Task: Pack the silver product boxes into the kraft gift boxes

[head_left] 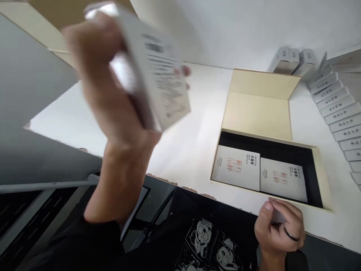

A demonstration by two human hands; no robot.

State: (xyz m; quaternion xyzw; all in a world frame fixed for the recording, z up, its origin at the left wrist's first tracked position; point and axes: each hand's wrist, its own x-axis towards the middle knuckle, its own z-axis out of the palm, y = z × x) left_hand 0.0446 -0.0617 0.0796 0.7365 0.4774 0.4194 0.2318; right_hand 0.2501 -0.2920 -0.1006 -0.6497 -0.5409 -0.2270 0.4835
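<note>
In the upper left, my left hand (107, 98) is raised and blurred by motion, wrapped around a white printed tea box (166, 79). Its fingertips show past the far side of the box. My right hand (282, 226) is curled near the front edge of an open cream gift box (256, 131), thumb and fingers pinched together. Whatever may be between those fingers I cannot make out. Two white tea boxes, a left one (237, 167) and a right one (283, 180), lie side by side in the gift box's black interior.
A long row of white boxes (342, 113) lines the right side of the white table (194, 150). Several more boxes (293, 60) stand against the back wall. A brown and cream carton (31, 22) is at the upper left. The table's front edge is chipped.
</note>
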